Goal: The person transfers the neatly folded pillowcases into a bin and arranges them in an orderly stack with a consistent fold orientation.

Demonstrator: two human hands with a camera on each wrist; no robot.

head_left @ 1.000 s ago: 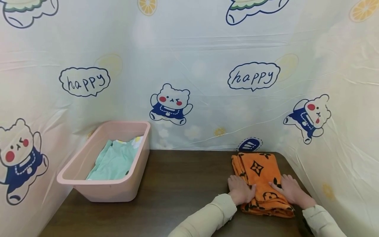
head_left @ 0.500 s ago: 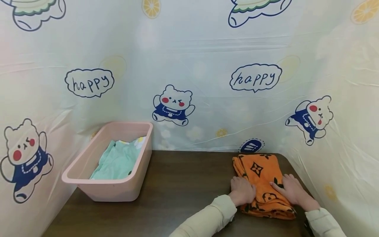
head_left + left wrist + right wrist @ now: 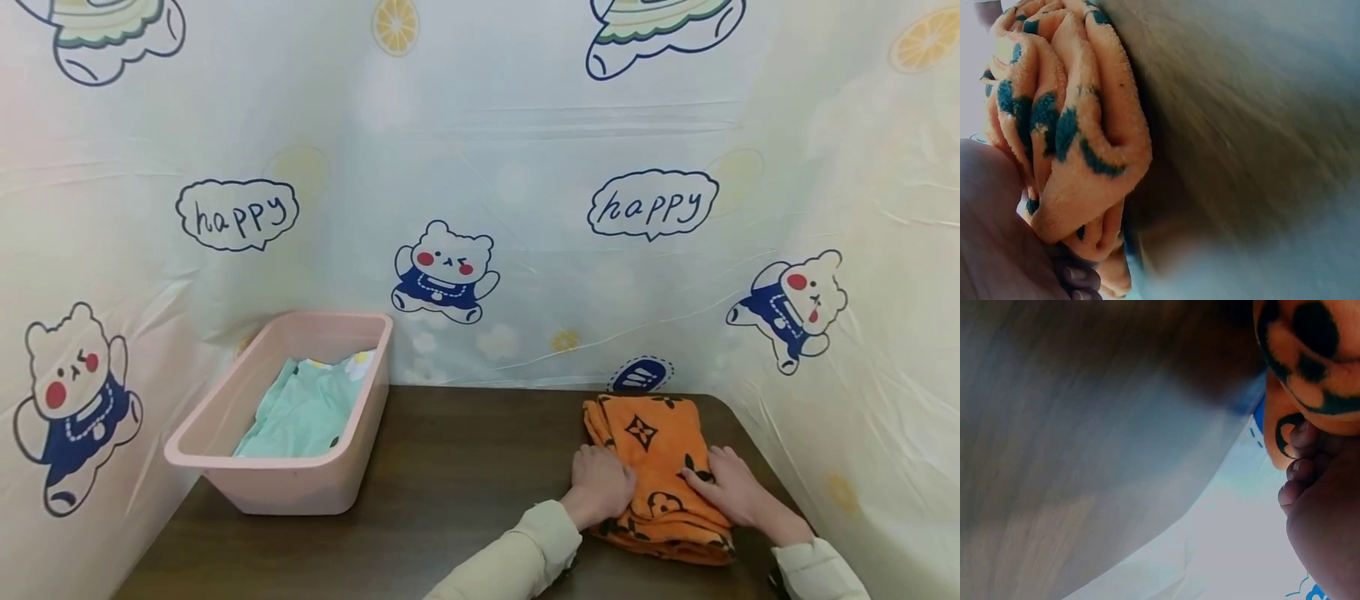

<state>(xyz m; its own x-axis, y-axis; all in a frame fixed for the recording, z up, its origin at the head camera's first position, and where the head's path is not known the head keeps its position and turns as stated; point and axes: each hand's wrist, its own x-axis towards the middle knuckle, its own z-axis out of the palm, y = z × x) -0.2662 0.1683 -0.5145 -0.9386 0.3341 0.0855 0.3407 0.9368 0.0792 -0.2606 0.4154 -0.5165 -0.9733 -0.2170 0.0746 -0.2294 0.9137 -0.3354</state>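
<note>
A folded orange towel with a black floral print lies at the right side of the table in the head view. My left hand grips its left edge, and my right hand holds the right edge with the thumb on top. In the left wrist view, the plush layers of the towel stack beside the left hand, whose fingertips curl in under the lower folds. The right wrist view has the right hand with its fingertips tucked under the towel.
A pink plastic bin stands at the table's left, with a mint-green cloth lying inside. The dark wooden table stretches between bin and towel. A cartoon-printed sheet hangs around the back and sides.
Both hands have shifted the towel slightly left and toward me along the table. The left hand's fingers have drawn in around its edge. The head view has turned a little left.
</note>
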